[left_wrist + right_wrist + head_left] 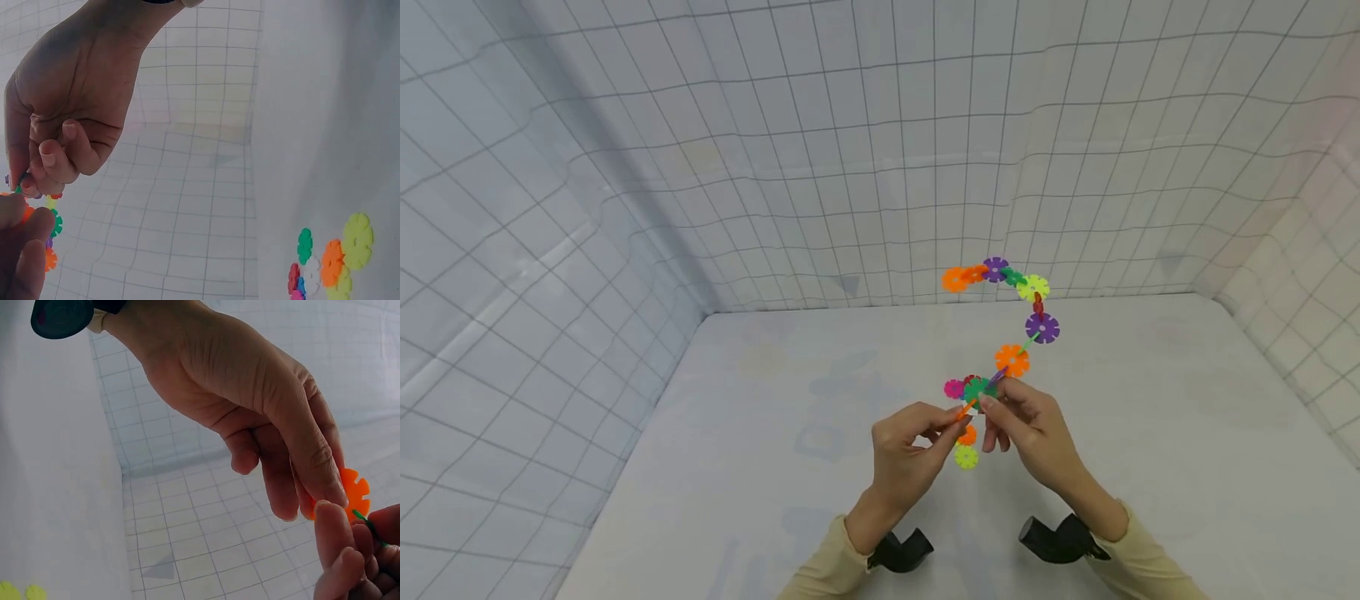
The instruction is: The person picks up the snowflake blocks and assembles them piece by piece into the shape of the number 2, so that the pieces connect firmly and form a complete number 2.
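My left hand [906,450] pinches an orange notched plastic disc [357,494] between thumb and fingers. From the right, my right hand [1037,429] grips a green notched disc [976,392] right against the orange one. That green disc is the near end of a curved chain of interlocking discs, running up through a purple disc edge-on, an orange disc [1012,360], a purple disc [1042,328] and a yellow disc [1033,287] to an orange disc [955,280] at the far end. Fingertips partly hide where the two held discs meet.
Loose discs lie on the white table [737,467] beneath the hands: a pink disc [953,389], an orange disc [967,435] and a yellow disc [966,457]. The left wrist view also shows a loose green disc [304,245]. Grid-patterned sheeting [880,167] encloses the table's back and sides.
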The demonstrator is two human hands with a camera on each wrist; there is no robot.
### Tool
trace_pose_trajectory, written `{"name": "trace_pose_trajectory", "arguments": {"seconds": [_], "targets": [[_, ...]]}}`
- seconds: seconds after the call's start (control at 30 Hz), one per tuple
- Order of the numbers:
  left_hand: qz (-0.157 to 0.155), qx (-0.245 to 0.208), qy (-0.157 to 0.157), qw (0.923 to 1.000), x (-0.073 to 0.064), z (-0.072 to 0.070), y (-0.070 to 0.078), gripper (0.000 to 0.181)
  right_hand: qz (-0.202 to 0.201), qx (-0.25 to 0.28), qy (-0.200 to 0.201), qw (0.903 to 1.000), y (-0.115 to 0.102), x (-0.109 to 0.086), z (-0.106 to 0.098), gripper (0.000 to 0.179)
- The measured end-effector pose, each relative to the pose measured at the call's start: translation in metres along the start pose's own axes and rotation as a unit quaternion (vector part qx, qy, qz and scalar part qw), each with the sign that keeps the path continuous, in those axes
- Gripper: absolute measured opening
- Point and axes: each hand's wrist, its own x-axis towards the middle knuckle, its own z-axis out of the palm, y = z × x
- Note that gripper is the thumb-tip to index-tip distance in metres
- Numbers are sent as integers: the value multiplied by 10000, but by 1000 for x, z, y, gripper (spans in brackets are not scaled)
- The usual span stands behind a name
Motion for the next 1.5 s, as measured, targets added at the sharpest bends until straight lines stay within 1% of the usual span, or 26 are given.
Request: {"name": "trace_pose_trajectory", "arguments": {"seconds": [0.13,0.23,0.37,0.43,0.5,0.57,0.63,0.7,0.77,0.8,0.87,0.93,0.97,1.03,1.07,1.13,1.2,1.27,1.3,1.37,1.43,1.47,1.5], "targets": [[10,150,-105,9998,2,-2,0,22,-91,-259,-83,9996,-12,3,-1,24],[30,336,-174,9993,3,-4,0,21,-215,-418,6,9989,-26,6,2,25],[-64,577,-313,9978,3,-7,-1,20,-426,-666,110,9968,-33,7,5,25],[-207,618,-409,9970,2,-8,-2,20,-494,-755,118,9959,-32,7,6,25],[-414,523,-487,9966,3,-9,-2,21,-575,-817,85,9950,-27,7,5,25],[-693,316,-548,9956,3,-9,-2,21,-560,-864,21,9947,-18,6,3,26],[-1006,-68,-592,9931,4,-10,-1,21,-523,-849,-78,9950,-8,4,0,26],[-1340,-507,-614,9878,7,-11,4,19,-442,-792,-189,9957,1,2,-3,26],[-1739,-936,-651,9781,11,-12,10,18,-398,-707,-293,9963,6,2,-6,26],[-1953,-1103,-680,9721,14,-13,13,17,-384,-671,-325,9965,7,1,-7,25],[-2406,-1309,-738,9589,19,-15,20,18,-345,-657,-337,9967,9,1,-8,24],[-2852,-1373,-802,9452,21,-16,23,23,-292,-698,-286,9967,10,2,-9,23],[-3009,-1381,-834,9399,22,-16,23,25,-262,-739,-243,9966,10,2,-9,22],[-3289,-1384,-890,9299,19,-14,17,32,-199,-805,-147,9964,10,3,-10,20],[-3377,-1402,-915,9263,16,-13,13,35,-168,-841,-97,9963,9,3,-11,20],[-3462,-1411,-945,9227,9,-10,1,38,-142,-908,-10,9958,8,4,-13,19],[-3555,-1316,-985,9201,0,-6,-12,39,-97,-897,49,9959,8,4,-16,18],[-3570,-1057,-1044,9222,-8,-2,-21,38,-15,-873,107,9961,8,5,-18,19],[-3574,-831,-1101,9237,-12,0,-26,37,27,-856,133,9962,8,5,-19,19],[-3601,-234,-1280,9238,-20,4,-34,35,115,-821,178,9964,7,6,-21,20],[-3594,428,-1488,9202,-29,7,-40,33,173,-807,203,9964,7,7,-22,20],[-3575,743,-1589,9173,-33,9,-43,32,189,-807,207,9963,6,7,-23,20],[-3586,1034,-1691,9122,-36,11,-45,31,186,-808,204,9963,6,7,-23,20]]}}
